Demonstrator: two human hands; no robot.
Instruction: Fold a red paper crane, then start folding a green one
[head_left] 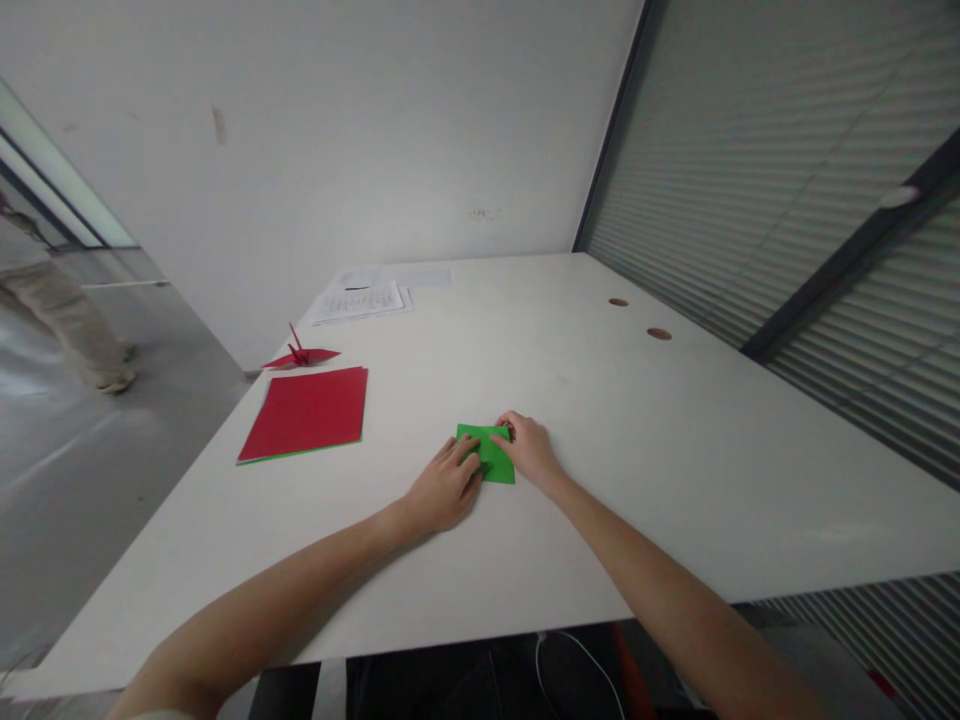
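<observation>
A small green square of folded paper (496, 464) lies on the white table (585, 560) in front of me. Flat across its left side rests my left hand (448, 484), fingers stretched out and pressing the paper down. My right hand (529, 447) pinches the upper right corner of the paper between thumb and forefinger. Part of the left edge is hidden beneath my left fingers.
To the left lies a stack of red paper sheets (307, 410) with a green edge below. Behind it stands a red paper crane (301, 355). Printed sheets (364, 300) lie farther back. Two round holes pierce the table's right side. A person's legs (67, 310) show at far left.
</observation>
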